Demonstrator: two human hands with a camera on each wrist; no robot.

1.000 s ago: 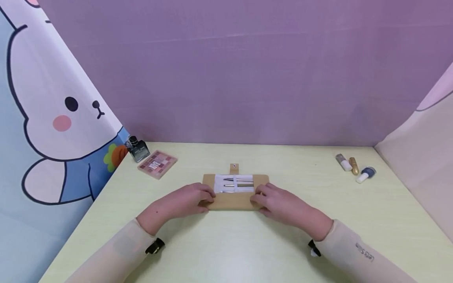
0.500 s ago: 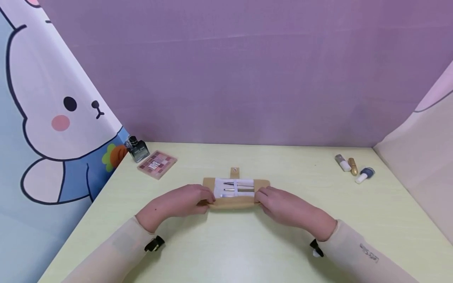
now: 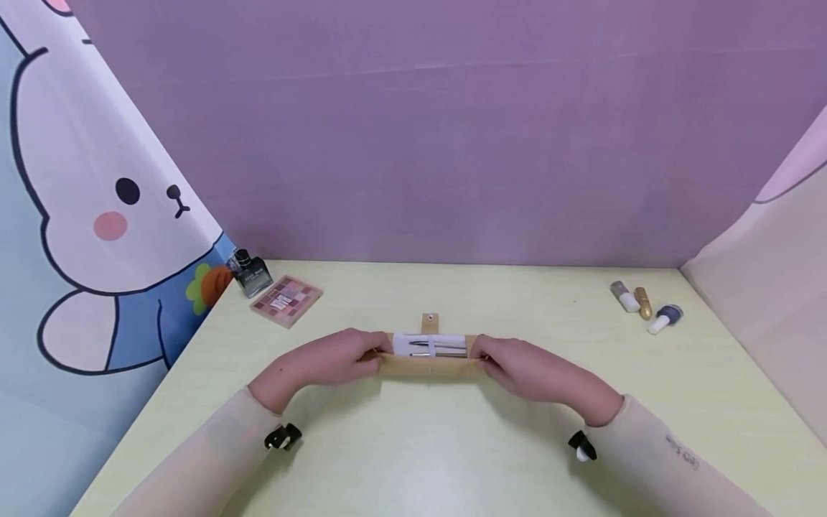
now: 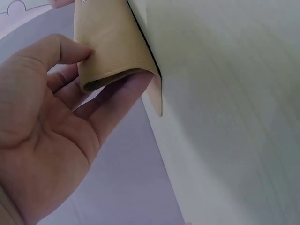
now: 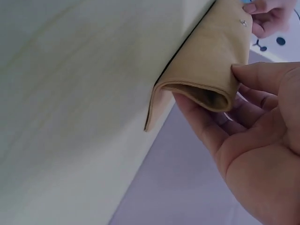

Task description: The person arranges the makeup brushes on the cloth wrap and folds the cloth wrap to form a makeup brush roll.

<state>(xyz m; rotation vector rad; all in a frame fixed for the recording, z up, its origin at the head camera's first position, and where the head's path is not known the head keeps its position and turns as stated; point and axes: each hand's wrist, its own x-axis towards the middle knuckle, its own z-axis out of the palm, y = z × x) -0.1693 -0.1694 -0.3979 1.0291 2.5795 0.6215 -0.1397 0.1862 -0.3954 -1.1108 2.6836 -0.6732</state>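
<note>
A tan roll-up case [image 3: 429,369] lies across the middle of the table, its near edge folded up and over. Its white lining [image 3: 410,341] shows behind the fold, with slim pen-like tools [image 3: 451,344] under a white elastic band. A tab [image 3: 429,324] with a snap sticks out at the far side. My left hand [image 3: 345,355] grips the left end of the fold, thumb on the outside. At the right end, my right hand [image 3: 526,366] pinches the same fold. In both wrist views the case [image 4: 112,40] curls into a loop, with fingers under it.
At the back left stand a dark glass bottle [image 3: 252,274] and a pink makeup palette [image 3: 286,301]. Toward the back right lie a small grey-and-white bottle [image 3: 624,296], a gold tube [image 3: 642,304] and a blue bottle with white cap [image 3: 665,318]. A purple curtain [image 3: 413,129] hangs behind the table.
The case's near edge has come up and folded away from me, covering more of the lining and tools. Both hands have shifted slightly with it; the tab sits a little closer.
</note>
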